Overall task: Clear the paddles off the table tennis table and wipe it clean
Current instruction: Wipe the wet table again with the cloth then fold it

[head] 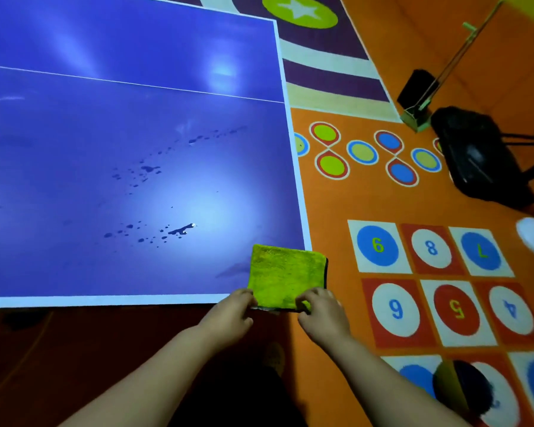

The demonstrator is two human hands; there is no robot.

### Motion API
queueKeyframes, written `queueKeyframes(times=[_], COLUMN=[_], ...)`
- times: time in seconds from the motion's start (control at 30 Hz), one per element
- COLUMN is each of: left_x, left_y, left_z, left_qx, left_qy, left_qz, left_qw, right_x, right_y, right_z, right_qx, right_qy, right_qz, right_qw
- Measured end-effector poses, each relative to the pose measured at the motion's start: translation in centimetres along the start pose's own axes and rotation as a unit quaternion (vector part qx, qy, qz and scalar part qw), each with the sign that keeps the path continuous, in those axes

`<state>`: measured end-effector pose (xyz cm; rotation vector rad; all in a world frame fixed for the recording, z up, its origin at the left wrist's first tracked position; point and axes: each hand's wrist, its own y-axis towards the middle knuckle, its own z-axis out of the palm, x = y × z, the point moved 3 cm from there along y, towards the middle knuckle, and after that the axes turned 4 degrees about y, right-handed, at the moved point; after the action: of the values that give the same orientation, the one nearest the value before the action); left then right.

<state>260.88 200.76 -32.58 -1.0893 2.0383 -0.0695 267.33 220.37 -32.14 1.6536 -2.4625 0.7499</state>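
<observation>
Both hands pinch near edge of folded green cloth at near right corner of blue table; cloth overhangs corner. Left hand fingers curled on cloth's left near corner, right hand curled on right near corner. Dark wet droplets scattered mid-table. No paddles in view. Orange numbered play mat on floor right

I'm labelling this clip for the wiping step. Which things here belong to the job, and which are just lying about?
Part of the job: green cloth, pinched at its near edge by the left hand and right hand; blue table; wet spots on it.
Lying about: long-handled dustpan, black chair, numbered floor mat.
</observation>
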Motion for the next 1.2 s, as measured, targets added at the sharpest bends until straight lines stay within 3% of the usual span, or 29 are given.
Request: queueKeyframes(times=[0.17, 0.43, 0.6, 0.73, 0.97, 1.2], left_x=[1.2, 3.2, 4.2, 5.3, 5.9, 7.5], left_y=[-1.5, -2.1, 0.3, 4.1, 13.8, 24.6], left_z=[-1.8, -5.3, -6.2, -8.3, -14.9, -20.7], left_qx=[-0.052, -0.106, -0.096, -0.103, -0.144, -0.098], left_qy=[0.018, 0.042, 0.023, 0.018, 0.089, 0.183], left_qz=[-0.033, -0.05, -0.063, -0.073, -0.107, -0.157], left_qw=[0.998, 0.992, 0.993, 0.992, 0.98, 0.966], right_x=[3.3, 7.2, 7.9, 8.1, 9.5, 11.0], right_y=[1.4, 6.0, 8.4, 10.6, 19.9, 30.9], right_z=[0.5, 2.5, 3.9, 4.2, 1.2, -1.9], right_qx=[-0.104, -0.065, -0.072, -0.084, -0.105, -0.102], right_qy=[0.097, 0.082, 0.061, 0.034, 0.001, -0.034], right_qz=[0.111, 0.297, 0.355, 0.358, 0.277, 0.222], right_qw=[0.984, 0.949, 0.93, 0.929, 0.955, 0.969])
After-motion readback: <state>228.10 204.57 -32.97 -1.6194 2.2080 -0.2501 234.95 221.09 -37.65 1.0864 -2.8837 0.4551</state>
